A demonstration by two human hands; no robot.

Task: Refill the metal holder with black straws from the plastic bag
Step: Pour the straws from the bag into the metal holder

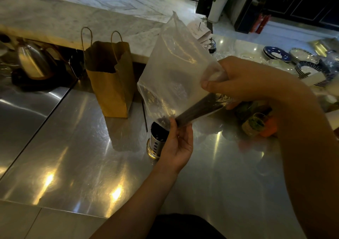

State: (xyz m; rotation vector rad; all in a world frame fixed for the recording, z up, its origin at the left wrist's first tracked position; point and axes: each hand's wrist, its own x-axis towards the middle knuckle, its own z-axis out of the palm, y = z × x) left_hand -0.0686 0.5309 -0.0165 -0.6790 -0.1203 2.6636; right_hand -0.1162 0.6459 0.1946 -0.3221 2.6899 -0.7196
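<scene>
A translucent plastic bag (172, 68) is held in the air over the steel counter, its loose end sticking up. Inside it a bundle of black straws (198, 110) slants down to the left, their ends just above the metal holder (156, 141). The holder is a perforated steel cylinder standing upright with some black straws inside. My left hand (178, 143) pinches the bag's lower end beside the holder's rim. My right hand (244, 81) grips the bag and the upper end of the straws. One loose black straw (144, 116) lies on the counter behind the holder.
A brown paper bag (111, 79) with handles stands behind the holder. A steel kettle (33, 62) sits at far left under the marble ledge. Stacked plates (291, 59) lie at right, small jars and an orange object (260, 125) near my right forearm.
</scene>
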